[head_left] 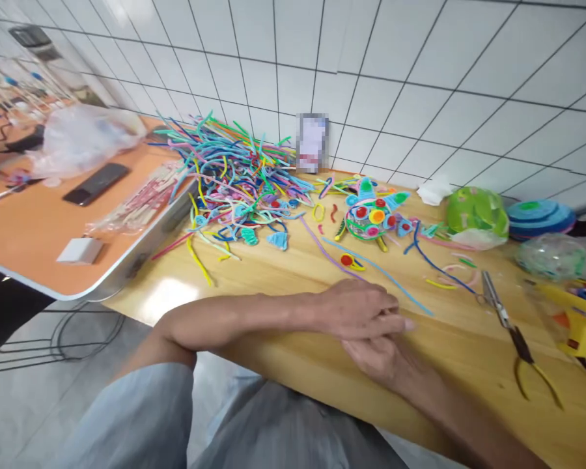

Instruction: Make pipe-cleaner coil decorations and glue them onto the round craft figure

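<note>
My left hand point(356, 309) lies across my right hand point(376, 358) near the table's front edge. The left fingers are bent and pressed together, and whatever they hold, if anything, is hidden. The right hand's fingers are covered by the left hand. Just beyond them are a light blue pipe cleaner point(388, 275), a purple pipe cleaner point(320, 244) and a red coil with a yellow loop point(346, 260). Farther back stands a round pipe-cleaner figure point(368, 218) with blue-green pointed ears and coloured coils.
A large heap of pipe cleaners point(239, 169) fills the back left, with a phone point(312, 143) leaning on the tiled wall. Pliers point(520, 348), scissors point(495, 303) and a yellow glue gun point(579, 319) lie right. A green ball point(476, 215) sits behind. An orange table point(39, 221) adjoins left.
</note>
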A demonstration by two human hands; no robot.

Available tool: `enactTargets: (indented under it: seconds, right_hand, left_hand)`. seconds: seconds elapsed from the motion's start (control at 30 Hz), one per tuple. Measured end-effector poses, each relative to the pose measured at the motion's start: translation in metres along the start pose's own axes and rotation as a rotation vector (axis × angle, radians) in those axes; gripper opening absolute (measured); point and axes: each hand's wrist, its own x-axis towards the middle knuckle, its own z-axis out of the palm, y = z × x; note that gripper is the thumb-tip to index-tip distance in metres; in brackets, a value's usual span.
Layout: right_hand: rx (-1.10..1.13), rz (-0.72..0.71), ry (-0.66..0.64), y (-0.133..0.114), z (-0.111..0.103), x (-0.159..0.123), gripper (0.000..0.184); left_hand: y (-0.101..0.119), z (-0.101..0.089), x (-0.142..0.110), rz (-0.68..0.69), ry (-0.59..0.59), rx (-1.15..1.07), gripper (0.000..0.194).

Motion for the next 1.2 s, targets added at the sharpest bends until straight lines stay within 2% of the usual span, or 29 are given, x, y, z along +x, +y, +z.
enactTargets:
  seconds: [0.07, 0.13, 0.2, 0.33, 0.43, 0.5, 0.57, 0.67, 0.73, 0.87, 1.0, 1.2]
  right_hand:
    - [0.016, -0.099, -0.052, 0.004, -0.003, 0.011, 0.015]
    - [0.086, -0.081, -0.068, 0.008, -0.007, 0.018, 0.019]
    - [0.161, -0.044, -0.075, 0.013, -0.008, 0.021, 0.021]
    - [0.218, -0.019, -0.052, 0.018, -0.004, 0.016, 0.022]
    - [0.227, 0.004, -0.048, 0.018, 0.0, 0.013, 0.021]
    - [0.223, 0.025, -0.049, 0.018, 0.001, 0.013, 0.019]
    - [0.217, 0.041, -0.052, 0.017, 0.002, 0.013, 0.017]
    - [0.208, 0.065, -0.055, 0.018, 0.004, 0.012, 0.016]
    - [0.208, 0.082, -0.059, 0.018, 0.006, 0.012, 0.015]
    - [0.212, 0.09, -0.086, 0.019, 0.007, 0.009, 0.014]
    - [0.209, 0.095, -0.094, 0.021, 0.009, 0.006, 0.013]
    - [0.222, 0.107, -0.108, 0.023, 0.012, 0.004, 0.011]
  left_hand:
    - [-0.016, -0.009, -0.012, 0.002, 0.129, 0.013, 0.038]
    - [-0.036, -0.023, -0.028, -0.045, 0.225, 0.008, 0.033]
    - [-0.06, -0.043, -0.047, -0.154, 0.348, 0.056, 0.029]
    - [-0.108, -0.091, -0.081, -0.413, 0.433, 0.165, 0.023]
    - [-0.133, -0.11, -0.091, -0.513, 0.549, 0.173, 0.026]
    - [-0.139, -0.107, -0.088, -0.514, 0.567, 0.151, 0.027]
    - [-0.139, -0.093, -0.079, -0.473, 0.513, 0.165, 0.026]
    - [-0.13, -0.065, -0.061, -0.433, 0.377, 0.288, 0.028]
    - [-0.122, -0.051, -0.05, -0.455, 0.265, 0.417, 0.036]
    - [-0.115, -0.042, -0.036, -0.533, 0.061, 0.635, 0.044]
    - [-0.123, -0.042, -0.033, -0.562, 0.043, 0.693, 0.041]
    - [-0.138, -0.031, -0.037, -0.483, 0.119, 0.667, 0.038]
